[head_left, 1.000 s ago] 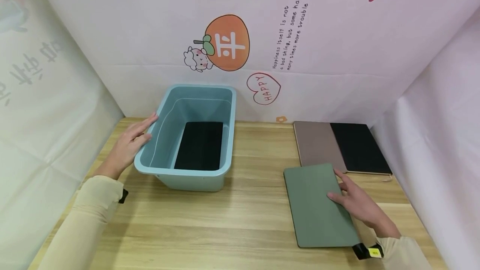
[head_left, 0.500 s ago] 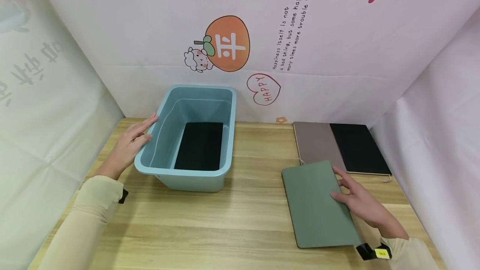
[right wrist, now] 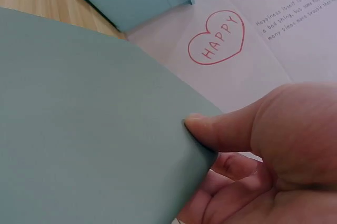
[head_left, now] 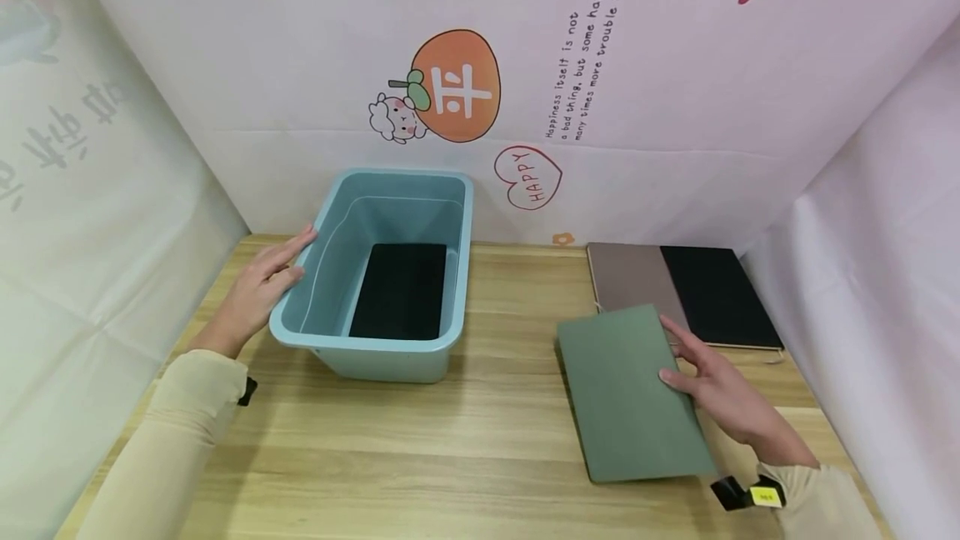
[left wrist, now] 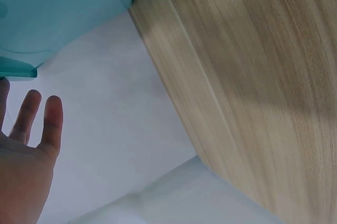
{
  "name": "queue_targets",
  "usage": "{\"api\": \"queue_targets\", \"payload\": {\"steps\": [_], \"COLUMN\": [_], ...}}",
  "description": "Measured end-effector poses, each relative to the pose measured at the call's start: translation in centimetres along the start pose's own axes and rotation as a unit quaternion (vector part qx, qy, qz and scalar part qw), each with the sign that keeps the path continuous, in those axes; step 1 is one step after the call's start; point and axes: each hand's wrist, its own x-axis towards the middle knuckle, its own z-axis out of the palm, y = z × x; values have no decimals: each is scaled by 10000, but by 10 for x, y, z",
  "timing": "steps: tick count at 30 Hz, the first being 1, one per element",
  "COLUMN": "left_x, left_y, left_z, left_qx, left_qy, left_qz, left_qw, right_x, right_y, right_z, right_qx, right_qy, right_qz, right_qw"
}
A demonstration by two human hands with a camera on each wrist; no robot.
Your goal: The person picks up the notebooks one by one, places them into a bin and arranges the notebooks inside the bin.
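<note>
My right hand (head_left: 720,386) pinches the right edge of a green notebook (head_left: 633,398), thumb on the cover and fingers beneath. In the right wrist view the thumb (right wrist: 226,129) presses the notebook near its edge. The notebook is tilted, with its far side raised off the table. My left hand (head_left: 258,294) touches the left rim of a light blue plastic bin (head_left: 457,273), its fingers extended. Seen from the left wrist, straight fingers (left wrist: 51,124) reach up by the bin's rim. Inside the bin a flat black rectangle (head_left: 401,290) lies on the floor.
A notebook with a taupe and black cover (head_left: 637,282) lies at the back right of the wooden table (head_left: 495,440), partly behind the green one. Printed white cloth (head_left: 645,107) rises at the back, and white cloth stands on both sides.
My right hand has lifted the green notebook off the table and shifted it slightly away from me and to the left. The left hand and the bin stay put.
</note>
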Motion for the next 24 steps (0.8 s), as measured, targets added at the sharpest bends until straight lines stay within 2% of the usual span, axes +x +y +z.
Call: {"api": "queue_targets", "payload": {"steps": [12,19,24], "left_x": [0,1,1], "left_y": [0,-2,-1], "left_z": [-1,0,0], "left_qx": [10,-46,-17], "left_qy": [-5,0,-15], "left_qz": [-34,-20,-15], "left_qw": [10000,10000,10000], "right_x": [11,18,23], "right_y": [-15,-29,-36], "right_z": [-3,-9,-13], "right_qx": [135,196,817], "right_qy": [481,601,580], "right_qz": [-177,-291,-506], "right_qw": [9986,9976,9937]}}
